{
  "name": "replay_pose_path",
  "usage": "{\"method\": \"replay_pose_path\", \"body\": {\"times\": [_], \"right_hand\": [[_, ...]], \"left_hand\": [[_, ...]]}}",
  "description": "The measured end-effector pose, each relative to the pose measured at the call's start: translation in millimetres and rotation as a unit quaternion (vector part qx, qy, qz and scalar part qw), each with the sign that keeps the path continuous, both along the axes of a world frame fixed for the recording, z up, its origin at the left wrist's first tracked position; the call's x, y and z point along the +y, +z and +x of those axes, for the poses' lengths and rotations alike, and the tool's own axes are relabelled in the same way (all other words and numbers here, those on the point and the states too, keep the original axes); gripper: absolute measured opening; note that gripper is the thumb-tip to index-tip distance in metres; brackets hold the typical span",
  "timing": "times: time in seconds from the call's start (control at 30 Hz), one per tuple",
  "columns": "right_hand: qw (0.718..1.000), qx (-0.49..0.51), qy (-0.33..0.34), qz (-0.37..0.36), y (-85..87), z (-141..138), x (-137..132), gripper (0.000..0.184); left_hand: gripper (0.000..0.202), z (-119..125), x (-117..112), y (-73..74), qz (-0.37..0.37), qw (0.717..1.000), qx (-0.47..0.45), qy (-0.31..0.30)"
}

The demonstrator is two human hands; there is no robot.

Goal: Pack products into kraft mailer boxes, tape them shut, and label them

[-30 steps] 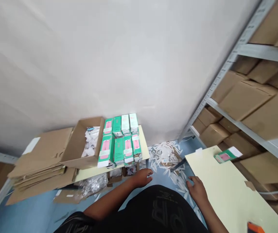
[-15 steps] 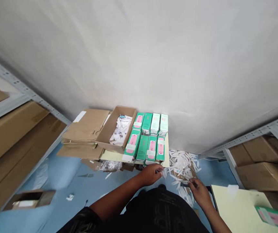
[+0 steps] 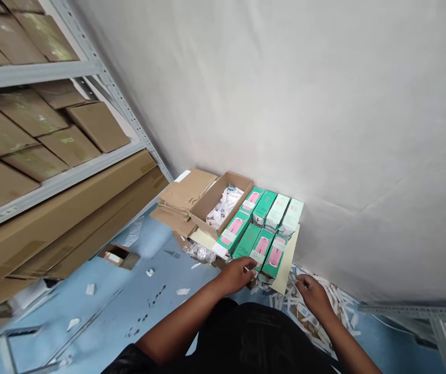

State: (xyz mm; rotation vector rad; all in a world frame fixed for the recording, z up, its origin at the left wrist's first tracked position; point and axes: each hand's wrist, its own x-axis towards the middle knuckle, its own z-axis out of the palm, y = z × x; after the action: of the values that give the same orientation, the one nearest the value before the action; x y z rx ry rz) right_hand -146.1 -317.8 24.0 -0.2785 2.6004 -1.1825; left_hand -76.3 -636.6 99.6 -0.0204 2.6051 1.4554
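Observation:
My left hand [image 3: 237, 275] is at the front edge of the green boxes, fingers half curled with a gap between thumb and forefinger. It overlaps the near end of a green box with a pink panel [image 3: 261, 250]; whether it touches is unclear. My right hand [image 3: 315, 297] is just off the right front corner of the pale board [image 3: 291, 259], fingers pinched together; what they hold, if anything, cannot be made out. Several green boxes stand in two rows, among them a plain green one [image 3: 247, 240] and a paler one [image 3: 291, 215].
Left of the boxes stands an open carton [image 3: 204, 214] with white pieces inside, beside stacked flat cardboard [image 3: 187, 189]. White strips [image 3: 340, 306] litter the blue floor [image 3: 145, 291] at right. Shelving [image 3: 121, 98] with brown cartons rises at left; the grey wall [image 3: 304, 93] is behind.
The view has swung left, showing more shelving. My right hand has come closer to the boxes; the thin dark item at its fingertips is no longer visible. My left hand has moved onto the boxes' front.

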Motion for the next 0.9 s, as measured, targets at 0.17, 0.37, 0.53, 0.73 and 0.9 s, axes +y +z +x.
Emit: {"method": "replay_pose_path", "body": {"times": [0.17, 0.37, 0.53, 0.73, 0.9], "right_hand": [[1.0, 0.01, 0.005, -0.004, 2.4, -9.0, -19.9, 0.037], [1.0, 0.017, -0.02, 0.017, 3.5, -15.4, -58.1, 0.035], [0.998, 0.031, -0.048, 0.017, 9.5, -15.5, -107.4, 0.034], [0.995, 0.04, -0.083, 0.036, 16.6, -2.3, -161.0, 0.031], [0.995, 0.018, -0.093, 0.036, 21.9, 10.9, -176.5, 0.036]], "left_hand": [[0.029, -0.9, -26.9, 6.9, -0.016, 1.0, 0.025, 0.001], [0.029, -22.1, -78.4, 11.4, -0.02, 0.999, 0.034, -0.008], [0.029, -41.9, -131.7, 16.3, -0.009, 0.999, 0.036, -0.038], [0.033, -70.2, -177.7, 16.1, -0.002, 0.995, 0.044, -0.094], [0.034, -88.1, -197.9, 16.9, -0.025, 0.991, 0.07, -0.11]]}}
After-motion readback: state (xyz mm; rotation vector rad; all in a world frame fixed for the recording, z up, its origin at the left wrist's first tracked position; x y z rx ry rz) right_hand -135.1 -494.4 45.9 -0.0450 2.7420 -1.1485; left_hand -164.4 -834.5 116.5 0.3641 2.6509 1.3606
